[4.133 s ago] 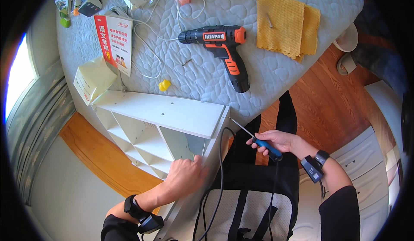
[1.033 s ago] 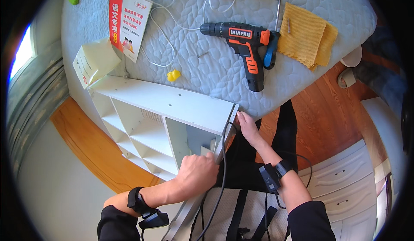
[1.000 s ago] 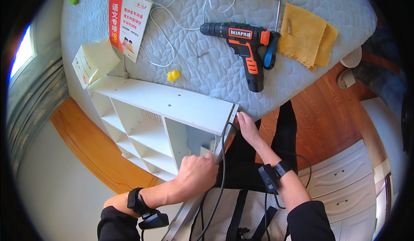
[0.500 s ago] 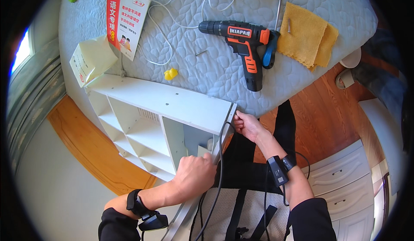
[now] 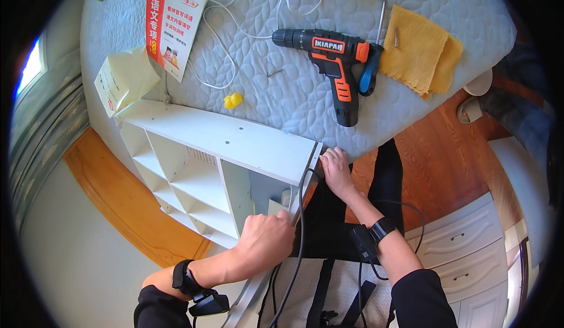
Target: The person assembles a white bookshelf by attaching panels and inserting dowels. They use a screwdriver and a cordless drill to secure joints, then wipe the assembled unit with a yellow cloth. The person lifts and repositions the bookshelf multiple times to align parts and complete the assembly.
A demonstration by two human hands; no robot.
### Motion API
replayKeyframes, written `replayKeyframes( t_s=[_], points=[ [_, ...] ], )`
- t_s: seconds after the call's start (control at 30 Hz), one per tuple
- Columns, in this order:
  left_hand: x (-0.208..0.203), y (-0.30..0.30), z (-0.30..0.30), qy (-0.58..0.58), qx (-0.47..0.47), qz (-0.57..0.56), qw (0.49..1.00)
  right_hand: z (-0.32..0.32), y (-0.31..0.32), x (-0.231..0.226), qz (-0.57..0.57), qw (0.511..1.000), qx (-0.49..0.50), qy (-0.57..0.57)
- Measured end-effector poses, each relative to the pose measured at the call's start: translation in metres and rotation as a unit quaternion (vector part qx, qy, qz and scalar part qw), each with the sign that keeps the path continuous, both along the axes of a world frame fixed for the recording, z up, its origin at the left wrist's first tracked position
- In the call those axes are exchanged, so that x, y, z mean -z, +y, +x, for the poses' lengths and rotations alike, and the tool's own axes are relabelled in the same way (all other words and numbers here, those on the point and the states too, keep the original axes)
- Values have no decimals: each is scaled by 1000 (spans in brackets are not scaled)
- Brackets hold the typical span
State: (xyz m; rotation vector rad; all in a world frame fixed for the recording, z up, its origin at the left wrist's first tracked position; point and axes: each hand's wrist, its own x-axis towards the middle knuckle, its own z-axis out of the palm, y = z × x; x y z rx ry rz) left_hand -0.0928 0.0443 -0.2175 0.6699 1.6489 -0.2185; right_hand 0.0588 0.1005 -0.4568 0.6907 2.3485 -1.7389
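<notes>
A white shelf unit (image 5: 241, 145) with several compartments lies tilted against the edge of the bed, its end panel nearest me. My left hand (image 5: 267, 240) is closed over the near edge of that panel, its fingertips out of sight inside the unit. At the panel's upper corner is my right hand (image 5: 336, 172), back of the hand up, thumb and fingers curled together. Whatever its fingertips pinch there is hidden. A black cable (image 5: 301, 210) runs down past the end panel between my hands.
On the grey quilted bed (image 5: 247, 69) lie an orange-and-black cordless drill (image 5: 335, 64), a blue-handled screwdriver (image 5: 370, 69), a yellow cloth (image 5: 414, 52) with a screw on it, another screw (image 5: 274, 72), a yellow toy piece (image 5: 233, 101), a workbook (image 5: 173, 28) and white cables.
My right hand has rolled over at the panel corner, from palm side showing to back of the hand showing, and its wristband has turned with it. My left hand has stayed put.
</notes>
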Motion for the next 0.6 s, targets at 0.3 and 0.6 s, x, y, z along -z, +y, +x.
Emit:
replayKeyframes(
  t_s=[0.3,0.6],
  points=[
    [3,3,2,1,0,18,1000,-12,7,-13,-407,842,162,-316],
    [3,8,1,-2,32,-18,999,-10,-3,-12,-575,701,292,-303]
  ],
)
